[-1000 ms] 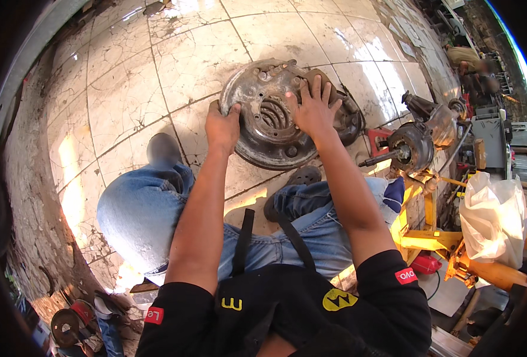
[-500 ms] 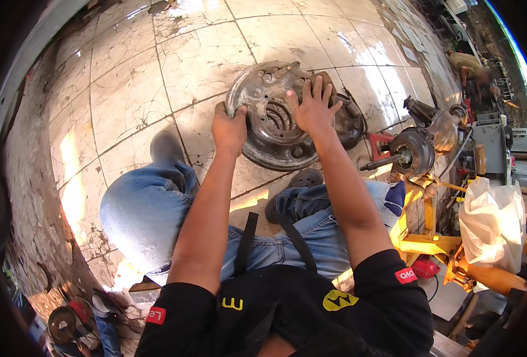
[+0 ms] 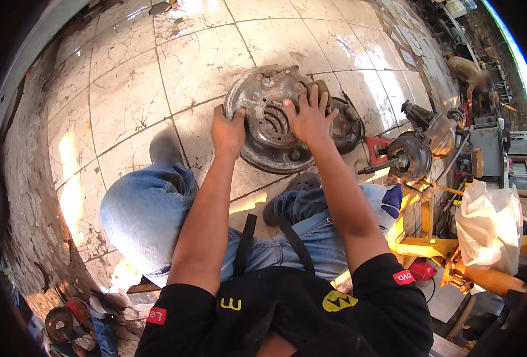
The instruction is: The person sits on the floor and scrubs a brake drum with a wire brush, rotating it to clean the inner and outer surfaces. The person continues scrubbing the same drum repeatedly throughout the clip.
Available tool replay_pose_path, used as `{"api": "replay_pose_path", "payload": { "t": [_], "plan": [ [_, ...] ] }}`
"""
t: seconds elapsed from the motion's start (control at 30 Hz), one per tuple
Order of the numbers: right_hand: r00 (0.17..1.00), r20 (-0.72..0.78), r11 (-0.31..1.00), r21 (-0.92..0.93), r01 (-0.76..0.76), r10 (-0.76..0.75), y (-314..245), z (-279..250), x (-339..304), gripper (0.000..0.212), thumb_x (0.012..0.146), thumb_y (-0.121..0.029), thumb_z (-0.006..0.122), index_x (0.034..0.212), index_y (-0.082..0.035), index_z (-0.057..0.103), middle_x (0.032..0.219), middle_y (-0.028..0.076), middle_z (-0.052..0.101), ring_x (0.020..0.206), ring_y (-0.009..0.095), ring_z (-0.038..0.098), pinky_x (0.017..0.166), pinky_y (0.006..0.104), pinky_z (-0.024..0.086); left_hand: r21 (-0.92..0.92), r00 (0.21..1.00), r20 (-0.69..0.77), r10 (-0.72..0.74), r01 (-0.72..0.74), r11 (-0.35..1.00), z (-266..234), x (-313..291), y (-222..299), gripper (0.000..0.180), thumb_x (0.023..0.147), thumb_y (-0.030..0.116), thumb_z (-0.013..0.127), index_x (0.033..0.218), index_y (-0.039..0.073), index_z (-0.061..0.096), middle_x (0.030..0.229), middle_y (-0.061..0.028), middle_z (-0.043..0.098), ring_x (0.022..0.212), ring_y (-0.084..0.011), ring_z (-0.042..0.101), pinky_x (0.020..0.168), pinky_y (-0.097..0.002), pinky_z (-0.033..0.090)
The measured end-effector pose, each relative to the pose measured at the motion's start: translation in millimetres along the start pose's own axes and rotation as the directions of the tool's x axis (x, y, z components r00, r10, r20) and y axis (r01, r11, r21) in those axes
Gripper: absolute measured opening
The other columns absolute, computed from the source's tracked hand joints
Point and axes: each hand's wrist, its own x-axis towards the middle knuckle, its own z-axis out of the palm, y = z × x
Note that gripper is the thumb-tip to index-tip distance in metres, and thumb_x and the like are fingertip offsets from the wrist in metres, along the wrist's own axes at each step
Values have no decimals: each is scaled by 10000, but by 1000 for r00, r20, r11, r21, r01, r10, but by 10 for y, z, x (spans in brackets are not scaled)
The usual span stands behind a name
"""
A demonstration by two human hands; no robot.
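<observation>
In front of me, a round, dark, worn brake backing plate [image 3: 267, 153] lies above the tiled floor, with bolts and a large central hole. Ring-like coils show through that hole. My left hand [image 3: 228, 132] grips the plate's left rim, its thumb on the upper face and its fingers curled over the edge, partly hidden. On the plate's right side my right hand [image 3: 311, 119] rests flat with fingers spread. A dark block-like part [image 3: 320, 88] shows by those fingertips; whether it belongs to the plate I cannot tell. A second dark round brake part [image 3: 348, 128] lies partly beneath, to the right.
An axle housing [image 3: 418, 152] with a protruding shaft stands to the right, near a red stand [image 3: 378, 150]. Beyond are a yellow metal frame [image 3: 430, 244] and a whitish plastic bag [image 3: 488, 223]. Another person [image 3: 469, 74] is at the far right. My shoes flank the plate's near side.
The plate has shifted slightly toward me and left. My right hand has slid a little the same way with fingers still spread; my left hand keeps its hold.
</observation>
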Motion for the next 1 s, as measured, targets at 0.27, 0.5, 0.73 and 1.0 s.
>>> {"api": "replay_pose_path", "payload": {
  "t": [0.27,0.5,0.73,1.0],
  "plan": [
    [1000,-24,1000,-14,-17,16,99,31,90,738,972,-612,256,1512,-110,278,1606,132,98,1470,391,59,1106,690,75,1,998,61,2,-2,1000,-36,-31,50,361,901,201,668,1158,-35,575,1020,-179,677,899,-266,640,804,-366,489],
    [999,-11,998,-55,41,-42,44,27,-61,725,978,-599,257,1507,-105,289,1606,139,93,1470,391,50,1106,692,76,-2,999,18,36,-36,999,-41,-16,-45,357,902,202,666,1157,-28,571,1025,-189,678,905,-286,644,809,-368,487],
    [999,-54,1000,-6,5,-6,81,40,122,721,975,-606,258,1497,-112,320,1606,144,85,1470,397,38,1101,695,74,-31,999,36,-7,8,999,-36,-9,-10,344,895,209,674,1134,-17,574,1020,-210,683,930,-332,657,829,-376,487],
    [996,-80,999,-3,38,-38,188,83,6,689,971,-612,275,1492,-166,347,1603,156,85,1466,414,40,1094,706,67,10,997,71,23,-24,1000,-69,-10,42,359,906,205,666,1151,-41,576,1038,-184,675,902,-251,637,809,-360,487]
  ]
}}
